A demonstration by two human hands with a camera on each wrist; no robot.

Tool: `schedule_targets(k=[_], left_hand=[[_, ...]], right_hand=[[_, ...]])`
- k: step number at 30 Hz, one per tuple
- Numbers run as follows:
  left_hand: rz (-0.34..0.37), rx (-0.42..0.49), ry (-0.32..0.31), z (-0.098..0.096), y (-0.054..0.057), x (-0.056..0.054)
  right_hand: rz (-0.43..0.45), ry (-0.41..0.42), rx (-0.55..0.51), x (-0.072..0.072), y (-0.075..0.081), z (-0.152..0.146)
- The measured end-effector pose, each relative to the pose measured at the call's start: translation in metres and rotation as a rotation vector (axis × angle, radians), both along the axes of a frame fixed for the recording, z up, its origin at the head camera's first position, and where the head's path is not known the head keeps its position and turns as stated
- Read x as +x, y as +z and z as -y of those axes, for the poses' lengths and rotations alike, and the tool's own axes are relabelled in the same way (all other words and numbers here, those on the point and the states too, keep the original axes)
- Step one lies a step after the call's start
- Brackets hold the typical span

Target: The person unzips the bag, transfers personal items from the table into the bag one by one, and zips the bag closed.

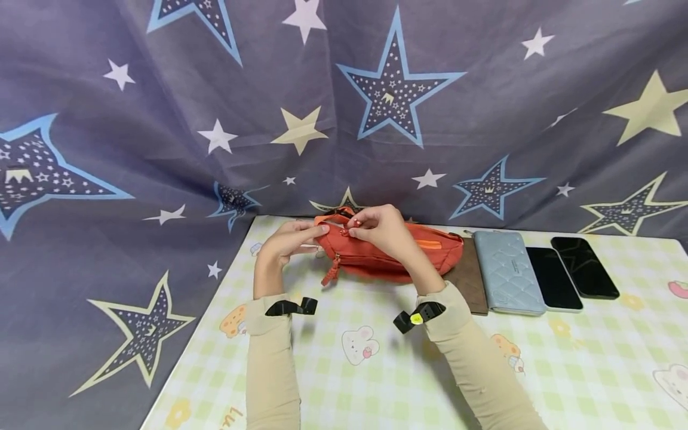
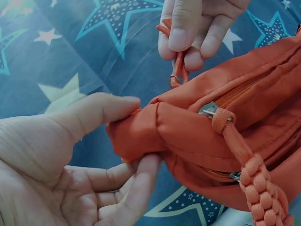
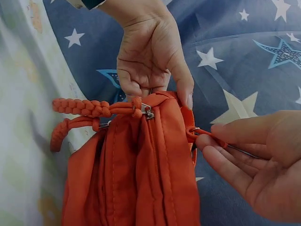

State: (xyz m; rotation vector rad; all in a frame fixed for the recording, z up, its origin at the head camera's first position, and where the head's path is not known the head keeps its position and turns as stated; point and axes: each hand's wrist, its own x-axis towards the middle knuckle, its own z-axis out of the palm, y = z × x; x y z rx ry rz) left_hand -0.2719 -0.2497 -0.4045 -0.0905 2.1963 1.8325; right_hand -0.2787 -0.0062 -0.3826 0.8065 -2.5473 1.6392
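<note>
An orange-red zippered bag [image 1: 371, 254] lies at the table's back edge. My left hand [image 1: 287, 242] grips its left end; in the left wrist view the thumb [image 2: 120, 106] is on top and the fingers are underneath. With thumb and fingertips, my right hand [image 1: 384, 230] pinches a thin orange cord pull [image 3: 211, 135] at the bag's back side. Braided orange zipper pulls [image 2: 264, 193] hang from the front zippers. What lies inside the bag is hidden.
Right of the bag are a brown flat item [image 1: 466, 280], partly covered, a light blue quilted wallet [image 1: 507, 272] and two dark phones, the nearer [image 1: 553, 278] beside the farther [image 1: 584, 267]. A star-patterned curtain [image 1: 344, 167] hangs behind the checked table cover [image 1: 398, 382].
</note>
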Motion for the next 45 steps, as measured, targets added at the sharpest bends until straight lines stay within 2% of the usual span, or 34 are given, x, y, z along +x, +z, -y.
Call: schedule_targets(k=[4,11,14,19,23,31,38,45], left_hand=[[-0.008,-0.03,0.036,-0.004,0.003,0.001],[-0.011,0.013,0.045,-0.011,0.001,-0.002],[-0.006,0.014,0.05,-0.011,0.001,-0.002],[0.0,0.008,0.064,-0.008,0.003,-0.001],[-0.003,0.029,0.096,-0.006,0.005,0.0],[0.003,0.076,0.082,-0.004,0.002,-0.004],[0.005,0.092,0.065,-0.003,0.001,-0.007],[0.017,0.121,0.055,0.0,-0.001,-0.005]], right_hand=[[0.021,-0.059,-0.074,0.001,-0.002,-0.005],[0.197,-0.071,-0.333,0.0,-0.011,-0.014],[0.233,-0.071,-0.382,0.0,-0.013,-0.015],[0.238,-0.079,-0.413,0.0,-0.015,-0.015],[0.263,-0.064,-0.401,-0.002,-0.015,-0.016],[0.293,-0.051,-0.234,-0.005,-0.014,-0.036],[0.354,-0.003,-0.23,-0.008,-0.009,-0.054],[0.392,-0.052,-0.231,-0.01,-0.007,-0.068]])
